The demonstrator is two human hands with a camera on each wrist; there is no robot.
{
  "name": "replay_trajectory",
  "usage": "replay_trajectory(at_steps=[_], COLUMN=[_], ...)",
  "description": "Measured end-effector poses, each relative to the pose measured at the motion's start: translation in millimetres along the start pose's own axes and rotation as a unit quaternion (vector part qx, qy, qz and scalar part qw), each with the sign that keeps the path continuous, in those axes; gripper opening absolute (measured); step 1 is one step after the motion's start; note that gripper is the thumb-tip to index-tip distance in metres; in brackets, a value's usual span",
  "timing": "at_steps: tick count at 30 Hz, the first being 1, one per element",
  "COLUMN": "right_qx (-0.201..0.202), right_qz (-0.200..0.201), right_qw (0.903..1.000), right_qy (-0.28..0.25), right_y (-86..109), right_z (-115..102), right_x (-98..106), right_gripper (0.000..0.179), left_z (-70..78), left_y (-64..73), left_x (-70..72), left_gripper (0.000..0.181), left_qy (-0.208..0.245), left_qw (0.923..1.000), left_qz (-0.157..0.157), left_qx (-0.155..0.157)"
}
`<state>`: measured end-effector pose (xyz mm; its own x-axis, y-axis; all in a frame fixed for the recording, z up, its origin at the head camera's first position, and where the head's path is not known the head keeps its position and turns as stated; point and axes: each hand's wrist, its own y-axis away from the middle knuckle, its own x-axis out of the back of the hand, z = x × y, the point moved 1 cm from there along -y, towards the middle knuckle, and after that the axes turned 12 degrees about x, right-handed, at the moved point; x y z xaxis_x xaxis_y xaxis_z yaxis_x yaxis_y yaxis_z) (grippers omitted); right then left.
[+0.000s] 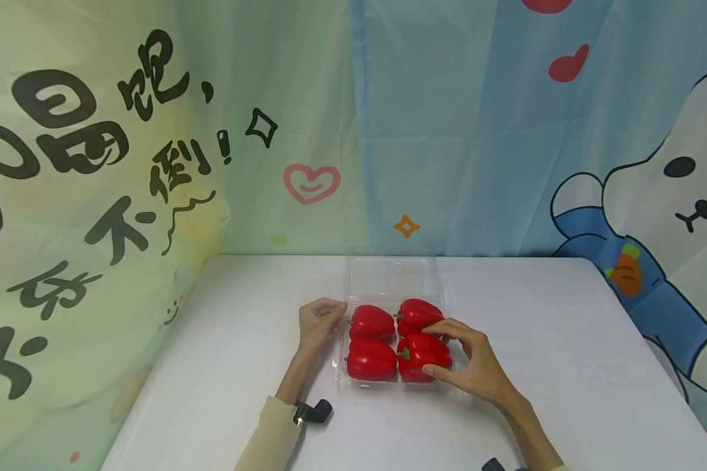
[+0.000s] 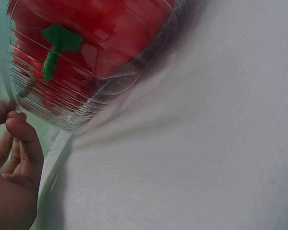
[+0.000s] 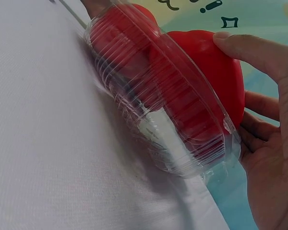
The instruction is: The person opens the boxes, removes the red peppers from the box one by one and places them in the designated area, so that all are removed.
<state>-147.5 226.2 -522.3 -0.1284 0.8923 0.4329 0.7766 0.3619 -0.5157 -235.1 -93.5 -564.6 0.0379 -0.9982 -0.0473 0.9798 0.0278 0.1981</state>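
Note:
Several red bell peppers with green stems sit in a clear plastic clamshell box (image 2: 67, 122), two by two, its lid (image 1: 392, 278) folded back flat behind. My right hand (image 1: 471, 363) holds the front right bell pepper (image 1: 423, 356), thumb on its near side and fingers on its far side. In the right wrist view, that bell pepper (image 3: 201, 52) rises above the box rim. At the back left corner of the box, my left hand (image 1: 319, 322) pinches the thin plastic edge between thumb and forefinger. The back left bell pepper (image 1: 371, 322) is just beside it.
The box stands on a white-covered table (image 1: 241, 340). A printed curtain (image 1: 430, 131) hangs behind the table's far edge and along the left. Small dark wrist cameras sit on both wrists, the left camera (image 1: 317, 411) low over the table.

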Motion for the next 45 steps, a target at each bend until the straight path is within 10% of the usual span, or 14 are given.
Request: replay_trajectory(at_steps=[45], right_qx=[-0.003], right_qz=[0.007], right_qw=[0.9999], right_qy=[-0.01], right_y=[-1.5], right_z=[-6.5], right_x=[7.5], right_gripper=[0.062], left_z=[-6.2], left_y=[-3.0], left_x=[-2.6], left_gripper=[0.02], left_qy=[0.01], left_qw=[0.9995], left_qz=[0.021], left_qx=[-0.023])
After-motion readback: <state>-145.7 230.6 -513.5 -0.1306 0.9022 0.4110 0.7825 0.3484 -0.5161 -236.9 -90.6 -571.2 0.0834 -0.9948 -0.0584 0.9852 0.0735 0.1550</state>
